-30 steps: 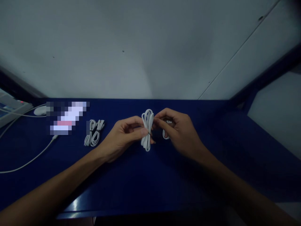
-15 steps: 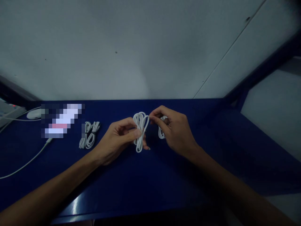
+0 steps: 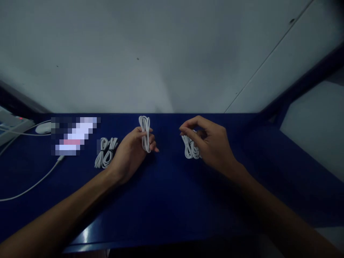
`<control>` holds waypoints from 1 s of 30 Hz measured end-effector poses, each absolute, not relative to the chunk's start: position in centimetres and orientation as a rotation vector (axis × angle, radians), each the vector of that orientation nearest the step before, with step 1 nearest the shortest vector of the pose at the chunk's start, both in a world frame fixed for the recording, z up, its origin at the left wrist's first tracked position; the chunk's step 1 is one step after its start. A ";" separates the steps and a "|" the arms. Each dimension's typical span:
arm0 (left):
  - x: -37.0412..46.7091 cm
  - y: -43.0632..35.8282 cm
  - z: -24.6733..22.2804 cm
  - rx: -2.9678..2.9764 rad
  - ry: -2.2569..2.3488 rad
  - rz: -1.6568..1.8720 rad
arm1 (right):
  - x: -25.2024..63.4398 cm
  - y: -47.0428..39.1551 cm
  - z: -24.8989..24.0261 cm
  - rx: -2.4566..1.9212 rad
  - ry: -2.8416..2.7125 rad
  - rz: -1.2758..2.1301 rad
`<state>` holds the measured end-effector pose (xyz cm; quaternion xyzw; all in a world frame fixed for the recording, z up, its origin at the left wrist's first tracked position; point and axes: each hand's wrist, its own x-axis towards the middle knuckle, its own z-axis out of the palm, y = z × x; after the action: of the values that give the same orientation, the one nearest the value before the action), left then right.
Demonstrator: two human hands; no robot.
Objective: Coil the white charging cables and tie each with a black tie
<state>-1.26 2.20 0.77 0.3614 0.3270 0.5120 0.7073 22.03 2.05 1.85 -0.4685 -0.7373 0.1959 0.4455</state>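
A coiled white cable (image 3: 145,132) stands upright in my left hand (image 3: 131,150), gripped between thumb and fingers above the blue table. My right hand (image 3: 212,139) is apart from that coil, its thumb and forefinger pinched together. Whatever may be between those fingertips is too small to make out. Below and partly behind the right hand lie white cable bundles (image 3: 190,148), partly hidden by it. On the other side, close to my left wrist, are more white cable bundles (image 3: 106,152) with dark ties around their middles.
A bright pixelated object (image 3: 76,136) lies at the left of the blue table (image 3: 161,208), with a white cord (image 3: 45,175) running from it. Beside it are a rounded white device (image 3: 43,128) and a white box (image 3: 17,125) with a red light. A pale wall (image 3: 172,53) rises behind.
My left hand has moved left with the coiled cable, away from my right hand. My right hand has shifted slightly right and stays pinched; more of the bundles beneath it show.
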 end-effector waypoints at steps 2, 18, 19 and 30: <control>-1.3 2.1 0.6 0.801 0.736 1.079 | 21.6 1.7 1.8 -1.110 -1.863 0.456; -1.5 1.4 0.1 1.212 0.826 0.816 | 21.3 1.5 1.3 -1.005 -2.006 0.228; -1.5 1.4 0.1 1.222 0.833 0.820 | 21.3 1.5 1.3 -1.007 -2.012 0.224; -1.6 1.8 -0.4 1.219 0.964 0.973 | 21.6 2.0 0.7 -1.066 -2.126 0.150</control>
<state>-1.58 1.84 -0.45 0.5278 0.4172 0.4212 0.6083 21.56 1.99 0.74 -0.4157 -0.8286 0.0585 0.3704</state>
